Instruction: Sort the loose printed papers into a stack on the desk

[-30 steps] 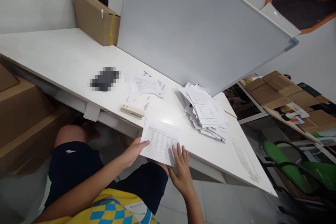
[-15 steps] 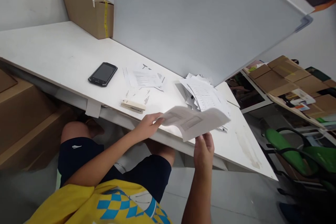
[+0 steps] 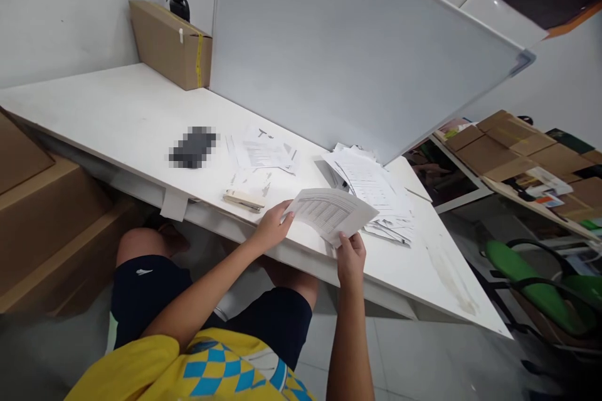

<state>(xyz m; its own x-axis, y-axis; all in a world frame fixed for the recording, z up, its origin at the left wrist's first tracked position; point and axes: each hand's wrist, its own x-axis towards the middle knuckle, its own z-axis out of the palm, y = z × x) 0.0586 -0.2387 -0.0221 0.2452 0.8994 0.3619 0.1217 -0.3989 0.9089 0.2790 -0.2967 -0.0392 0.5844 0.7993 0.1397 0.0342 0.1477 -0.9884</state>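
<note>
One desk [image 3: 113, 109] is carrying one pile [image 3: 369, 182], its sheets overlapping uncountably. Over the near edge, paper [image 3: 329, 210], print illegible, sheet count unclear, is hiding some fingers of the left hand [image 3: 273, 227] and right hand [image 3: 351, 258], both pinching it.

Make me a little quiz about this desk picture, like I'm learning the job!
1. True or false: the stapler lies on the desk, apart from both hands.
2. What do the left hand and right hand hold?
A) the stapler
B) printed paper
C) a cardboard box
3. Fill in: the chair at the picture's right is black and ____.

Key: 1. True. 2. B. 3. Green.
</note>
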